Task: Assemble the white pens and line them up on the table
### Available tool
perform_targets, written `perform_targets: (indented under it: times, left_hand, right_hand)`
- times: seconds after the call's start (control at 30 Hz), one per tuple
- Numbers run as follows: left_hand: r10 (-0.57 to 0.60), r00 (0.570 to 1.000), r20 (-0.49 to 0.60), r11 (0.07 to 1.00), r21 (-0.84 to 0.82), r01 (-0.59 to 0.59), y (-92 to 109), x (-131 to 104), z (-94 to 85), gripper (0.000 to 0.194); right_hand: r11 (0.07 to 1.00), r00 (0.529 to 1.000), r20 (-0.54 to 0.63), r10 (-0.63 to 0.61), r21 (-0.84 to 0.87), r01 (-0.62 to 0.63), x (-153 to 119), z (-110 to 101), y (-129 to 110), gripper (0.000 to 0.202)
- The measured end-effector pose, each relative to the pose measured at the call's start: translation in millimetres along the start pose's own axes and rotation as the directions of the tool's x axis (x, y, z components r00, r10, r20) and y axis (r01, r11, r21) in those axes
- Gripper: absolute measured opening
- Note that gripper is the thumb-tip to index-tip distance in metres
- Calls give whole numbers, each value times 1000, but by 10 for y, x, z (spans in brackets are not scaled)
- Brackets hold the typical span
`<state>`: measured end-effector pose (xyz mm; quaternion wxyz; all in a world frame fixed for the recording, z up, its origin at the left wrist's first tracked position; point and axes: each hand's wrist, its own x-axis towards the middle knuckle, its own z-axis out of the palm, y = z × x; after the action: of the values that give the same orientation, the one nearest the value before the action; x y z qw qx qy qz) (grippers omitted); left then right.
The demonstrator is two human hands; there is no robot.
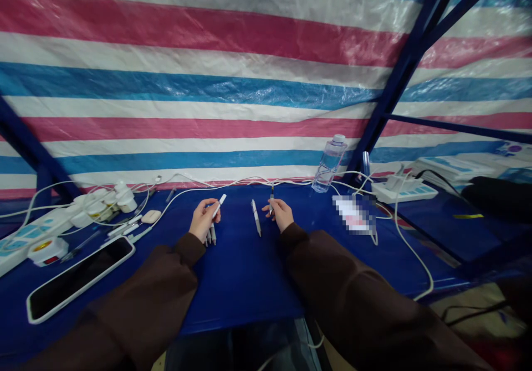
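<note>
My left hand [202, 220] is closed around a slim white pen barrel [219, 205], which tilts up to the right. Just below that hand, the grey tips of several pens [211, 235] rest on the table, partly hidden by it. My right hand [280, 213] pinches a slim pen piece [272, 195] upright, its narrow dark end pointing away from me; the fingers cover its lower part. Between the hands lies a white pen [256, 217] with a grey grip, touched by neither.
On the left of the blue table [245, 288] are a phone [81, 279], a power strip [37, 230] with plugs and a beige case [151, 216]. A water bottle [330, 164], cables and another power strip [403, 188] stand right. A striped sheet [208, 88] hangs behind.
</note>
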<state>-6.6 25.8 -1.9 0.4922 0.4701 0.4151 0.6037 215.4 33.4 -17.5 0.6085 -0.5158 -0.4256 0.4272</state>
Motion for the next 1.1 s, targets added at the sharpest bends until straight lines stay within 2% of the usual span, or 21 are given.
perform_targets:
  times: [0.2,0.4,0.5,0.6,0.67,0.8,1.1]
  left_hand:
    - [24,997,-71,993,117,-15,22,3,-12,44]
    - [170,985,-26,950,269,-156,10,-10,-18,43]
    - [291,957,-14,867,427,-257,8,-40,-10,34]
    - [417,907,56,732,571,-372,39,-78,-1,25]
    - [460,882,105,669,612,-422,67,-94,1,20]
    - [492,860,132,635,621,-459,94,-99,-5,14]
    - [483,860,165,624,624,-470,122,-116,5,11]
  right_hand:
    - [1000,999,-34,-22,-6,22,-14,9,-13,33]
    - [962,962,-47,-268,-64,265,-1,-8,31,25]
    - [942,945,-42,-324,-107,318,-1,-17,24,22]
    - [928,935,-33,-354,-137,347,-9,-17,7,21]
    - [922,929,-31,-368,-142,360,-16,-14,-3,20]
    - [915,924,-15,-382,-148,376,-36,-7,-19,18]
    - [892,907,32,-420,-167,419,-89,15,-66,12]
